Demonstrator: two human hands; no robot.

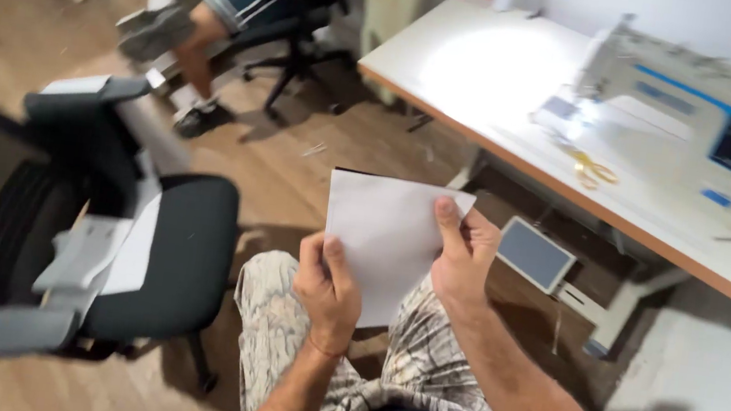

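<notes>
- Both hands hold a white sheet, flat and pale, maybe fabric or paper; which one cannot be told. It sits at the middle of the frame, above the person's patterned shorts.
- The left hand is closed on the sheet's lower left edge, thumb on top and fingers curled behind.
- The right hand grips the right edge near the upper corner, thumb pressed flat on the front face.
- The step in hand looks like holding the sheet up for inspection or squaring it, away from the table at the upper right.
- On that table stand a sewing machine and yellow-handled scissors, both well apart from the hands.
- As a judgement, carrying the sheet to the machine would call for a reach up and right while keeping the sheet flat.
- A black office chair stands at the left; another person's legs show at the upper left.
</notes>
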